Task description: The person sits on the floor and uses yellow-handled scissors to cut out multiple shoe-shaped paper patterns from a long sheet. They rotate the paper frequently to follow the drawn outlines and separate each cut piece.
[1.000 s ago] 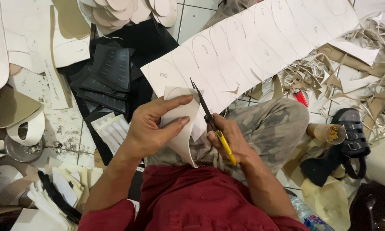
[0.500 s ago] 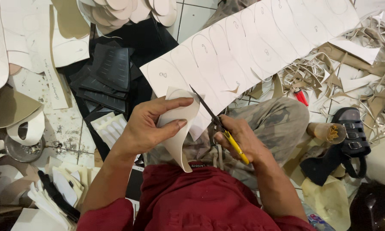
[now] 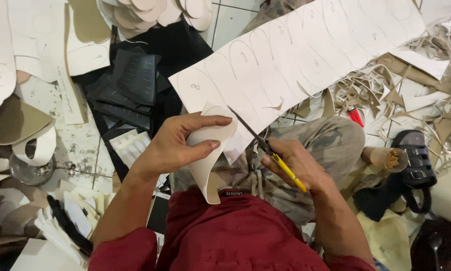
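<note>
Tiled floor under pale scraps (image 3: 426,95); left hand (image 3: 173,145) grip clamped on curved white sheet (image 3: 208,155), right hand (image 3: 295,163) on yellow-handled scissors (image 3: 268,148).

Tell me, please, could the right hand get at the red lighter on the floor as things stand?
Probably, but not freely. The right hand is closed on the yellow-handled scissors, so its fingers are busy. The lighter lies in the open beyond the knee, among offcuts, with nothing on top of it.

A red lighter (image 3: 354,116) lies among pale offcut strips (image 3: 426,100). Black ridged sheets (image 3: 132,83) are stacked near a black sandal (image 3: 417,165) and a metal bowl (image 3: 27,173).
</note>
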